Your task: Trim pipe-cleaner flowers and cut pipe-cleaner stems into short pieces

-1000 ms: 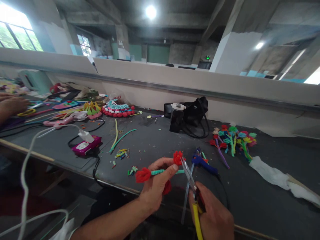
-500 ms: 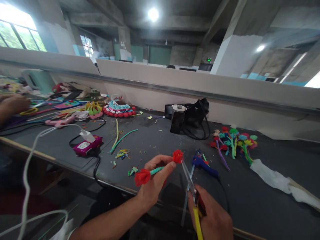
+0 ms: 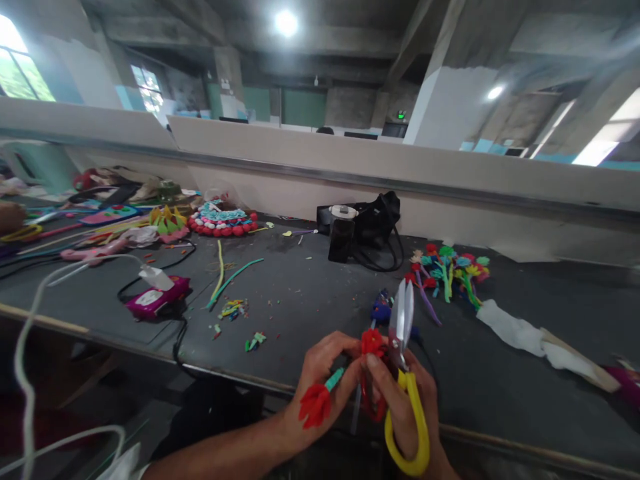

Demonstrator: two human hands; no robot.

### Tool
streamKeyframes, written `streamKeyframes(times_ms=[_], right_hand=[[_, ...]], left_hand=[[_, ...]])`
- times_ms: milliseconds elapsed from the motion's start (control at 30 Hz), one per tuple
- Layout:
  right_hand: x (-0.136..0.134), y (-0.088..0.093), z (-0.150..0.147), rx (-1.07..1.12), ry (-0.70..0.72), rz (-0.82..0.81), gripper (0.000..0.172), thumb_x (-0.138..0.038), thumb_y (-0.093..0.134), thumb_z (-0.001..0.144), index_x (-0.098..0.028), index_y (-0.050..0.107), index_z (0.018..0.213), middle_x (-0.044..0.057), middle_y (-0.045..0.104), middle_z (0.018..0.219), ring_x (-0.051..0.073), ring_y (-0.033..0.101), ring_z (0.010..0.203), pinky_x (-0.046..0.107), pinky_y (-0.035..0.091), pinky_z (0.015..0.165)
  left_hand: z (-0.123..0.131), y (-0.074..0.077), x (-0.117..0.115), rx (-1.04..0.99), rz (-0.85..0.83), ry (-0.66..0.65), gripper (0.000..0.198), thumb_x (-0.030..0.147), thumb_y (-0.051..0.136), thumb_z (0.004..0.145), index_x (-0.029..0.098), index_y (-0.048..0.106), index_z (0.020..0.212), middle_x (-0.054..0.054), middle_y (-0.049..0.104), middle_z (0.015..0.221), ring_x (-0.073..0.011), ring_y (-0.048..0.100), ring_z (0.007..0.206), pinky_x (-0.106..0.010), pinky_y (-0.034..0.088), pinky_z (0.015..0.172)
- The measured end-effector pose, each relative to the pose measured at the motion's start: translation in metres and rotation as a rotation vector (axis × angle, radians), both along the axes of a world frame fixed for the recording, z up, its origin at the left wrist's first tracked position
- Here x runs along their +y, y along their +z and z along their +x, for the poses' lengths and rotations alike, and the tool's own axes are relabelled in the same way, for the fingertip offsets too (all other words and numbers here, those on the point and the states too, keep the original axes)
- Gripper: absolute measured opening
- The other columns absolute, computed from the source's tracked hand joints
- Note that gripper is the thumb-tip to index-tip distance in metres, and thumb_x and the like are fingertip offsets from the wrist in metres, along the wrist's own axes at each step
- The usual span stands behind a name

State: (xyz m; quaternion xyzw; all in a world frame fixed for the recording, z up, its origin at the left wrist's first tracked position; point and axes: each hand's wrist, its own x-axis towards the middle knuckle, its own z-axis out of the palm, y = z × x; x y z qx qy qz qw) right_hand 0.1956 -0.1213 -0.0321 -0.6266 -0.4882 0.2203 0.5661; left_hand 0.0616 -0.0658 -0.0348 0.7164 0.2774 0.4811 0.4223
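Note:
My left hand (image 3: 323, 367) is closed on a red fuzzy craft flower (image 3: 372, 341), pinching it at the fingertips. A second red flower (image 3: 315, 405) with a green stem (image 3: 335, 379) sticks out on the near side of the same hand. My right hand (image 3: 400, 397) keeps scissors (image 3: 402, 320) with a yellow loop and a red loop in its grip, blades pointing up and nearly together. Its thumb and fingers also touch the upper red flower. Behind the scissors lies a blue glue gun (image 3: 382, 309), partly hidden by the blades and my right hand.
Colourful craft flowers (image 3: 450, 270) and a white-wrapped bundle (image 3: 510, 327) lie at right. A black bag (image 3: 377, 223) and a dark cup (image 3: 341, 237) stand behind. Small scraps (image 3: 233, 309), a purple power socket (image 3: 159, 297) and its cables lie at left; another person's hand (image 3: 11, 217) shows there.
The scissors have swung upright, away from the red flower, and my right fingers have come up to touch it. Both hands are closer together. The view has shifted slightly right.

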Motion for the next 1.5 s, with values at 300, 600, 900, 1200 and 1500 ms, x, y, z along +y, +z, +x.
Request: streamKeyframes(times_ms=[300,600,900,1200,1500], right_hand=[[0.005,0.001,0.018,0.443,0.207,0.031,0.027,-0.043,0.066,0.084,-0.018,0.057,0.086,-0.008,0.043,0.05,0.008,0.039,0.041,0.019,0.035,0.04],[0.009,-0.005,0.016,0.192,0.224,-0.036,0.029,-0.045,0.063,0.085,-0.017,0.065,0.092,0.001,0.064,0.07,0.014,0.058,0.059,0.022,0.048,0.053],[0.008,0.003,0.013,-0.014,0.138,-0.028,0.033,-0.047,0.062,0.083,-0.016,0.07,0.091,0.003,0.067,0.069,0.017,0.063,0.06,0.023,0.053,0.056],[-0.011,-0.017,0.035,0.123,0.331,-0.147,0.034,-0.048,0.07,0.077,-0.017,0.069,0.093,0.002,0.064,0.061,0.016,0.059,0.048,0.023,0.05,0.046],[-0.017,-0.014,0.029,0.046,0.616,-0.251,0.043,-0.06,0.062,0.078,-0.018,0.072,0.077,0.007,0.066,0.063,0.021,0.063,0.058,0.028,0.053,0.055]], left_hand=[[-0.016,0.025,0.023,0.014,-0.125,-0.51,0.04,0.019,0.066,0.08,0.02,0.064,0.12,-0.012,0.066,0.113,-0.0231,0.061,0.103,-0.036,0.045,0.094],[0.007,0.011,0.011,-0.367,-0.731,-0.38,0.029,0.026,0.082,0.068,0.016,0.062,0.086,-0.001,0.064,0.082,-0.0103,0.059,0.071,-0.023,0.048,0.07],[0.002,0.009,0.016,-0.34,-0.794,-0.438,0.037,0.03,0.084,0.065,0.016,0.072,0.098,-0.006,0.069,0.089,-0.0138,0.061,0.073,-0.028,0.049,0.071],[-0.012,0.024,0.031,-0.346,-0.688,-0.353,0.03,0.032,0.081,0.069,0.014,0.072,0.092,-0.006,0.07,0.083,-0.0106,0.058,0.064,-0.023,0.045,0.063],[-0.023,0.029,0.043,-0.367,-0.635,-0.233,0.032,0.024,0.084,0.064,0.017,0.075,0.094,-0.007,0.074,0.091,-0.0148,0.065,0.078,-0.026,0.05,0.074]])
